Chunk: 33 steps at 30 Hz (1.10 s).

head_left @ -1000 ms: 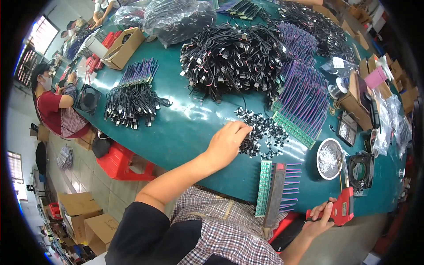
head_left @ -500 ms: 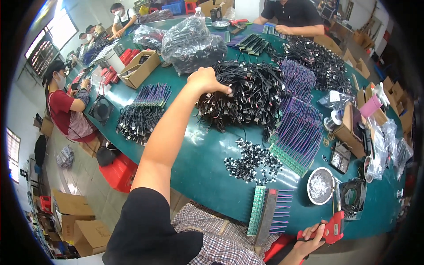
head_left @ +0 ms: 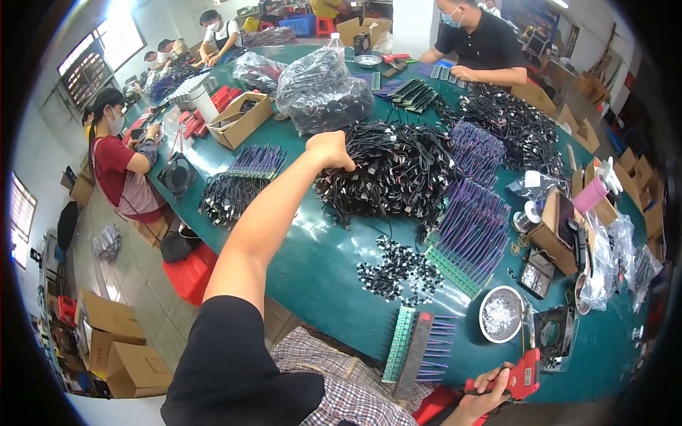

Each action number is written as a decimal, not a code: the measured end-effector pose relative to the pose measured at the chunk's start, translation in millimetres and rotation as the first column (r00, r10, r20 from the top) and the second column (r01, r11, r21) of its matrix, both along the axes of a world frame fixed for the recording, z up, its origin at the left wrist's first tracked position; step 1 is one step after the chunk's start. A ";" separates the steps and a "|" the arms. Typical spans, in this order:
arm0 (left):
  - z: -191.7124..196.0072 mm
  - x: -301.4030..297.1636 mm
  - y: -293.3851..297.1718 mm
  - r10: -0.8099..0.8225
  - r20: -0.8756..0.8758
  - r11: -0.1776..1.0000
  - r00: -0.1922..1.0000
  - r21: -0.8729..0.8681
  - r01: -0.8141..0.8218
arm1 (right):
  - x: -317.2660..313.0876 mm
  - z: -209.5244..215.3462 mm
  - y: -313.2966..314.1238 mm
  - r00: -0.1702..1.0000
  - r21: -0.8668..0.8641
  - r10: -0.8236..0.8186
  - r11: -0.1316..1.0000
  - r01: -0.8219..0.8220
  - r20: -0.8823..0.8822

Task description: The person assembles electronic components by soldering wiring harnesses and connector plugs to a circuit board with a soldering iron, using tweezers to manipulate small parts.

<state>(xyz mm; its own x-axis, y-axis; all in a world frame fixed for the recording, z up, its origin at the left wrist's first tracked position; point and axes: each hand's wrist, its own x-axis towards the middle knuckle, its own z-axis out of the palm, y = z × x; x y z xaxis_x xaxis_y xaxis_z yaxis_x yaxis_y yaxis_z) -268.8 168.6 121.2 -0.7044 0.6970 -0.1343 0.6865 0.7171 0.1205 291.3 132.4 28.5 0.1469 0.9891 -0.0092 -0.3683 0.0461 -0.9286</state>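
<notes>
My left hand (head_left: 331,150) reaches to the left edge of a large heap of black cables (head_left: 398,170). Its fingers bend down into the heap, the thumb is drawn in, and the fingertips are hidden. At the lower right, my right hand (head_left: 490,385) is wrapped around the handle of a red soldering gun (head_left: 525,375), whose long metal barrel points away from me beside a bowl of silvery bits (head_left: 501,316). In front of me lies a green circuit board strip (head_left: 399,346) with purple wires, against a dark bar (head_left: 413,358). Small black connectors (head_left: 399,270) are scattered beyond it.
Wired board strips (head_left: 472,234) lie right of the heap. A plastic bag (head_left: 323,92) stands behind it and a cardboard box (head_left: 241,121) to the left. A small black fan (head_left: 553,330) sits beside the bowl. Co-workers sit at the far side and left.
The view has shifted slightly, with more of the far side showing. My left thumb, stretched over the cables before, is drawn in and points down. My right hand keeps hold of the soldering gun.
</notes>
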 end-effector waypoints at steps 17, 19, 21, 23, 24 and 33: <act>-4.6 79.4 -138.3 -0.085 0.108 0.939 0.990 0.341 0.044 | 10.5 12.1 31.5 0.976 0.023 0.200 0.980 -0.198 -0.090; -20.7 94.2 -147.1 -0.095 0.082 0.941 0.992 0.334 0.062 | 5.5 16.6 31.4 0.976 0.007 0.195 0.981 -0.195 -0.097; -28.6 111.2 -147.9 -0.067 0.059 0.952 0.996 0.304 0.046 | 4.1 17.9 30.6 0.975 0.002 0.196 0.980 -0.197 -0.106; -36.7 123.2 -144.6 -0.075 0.069 0.954 0.995 0.296 0.052 | 4.4 19.1 28.3 0.974 0.011 0.204 0.979 -0.204 -0.100; -41.9 126.3 -144.8 -0.084 0.072 0.956 0.994 0.287 0.060 | 5.5 19.4 26.5 0.972 0.022 0.213 0.977 -0.212 -0.101; -56.1 125.1 -152.8 -0.286 0.082 0.913 0.955 0.324 0.246 | 8.8 22.6 9.5 0.967 0.071 0.232 0.972 -0.225 -0.104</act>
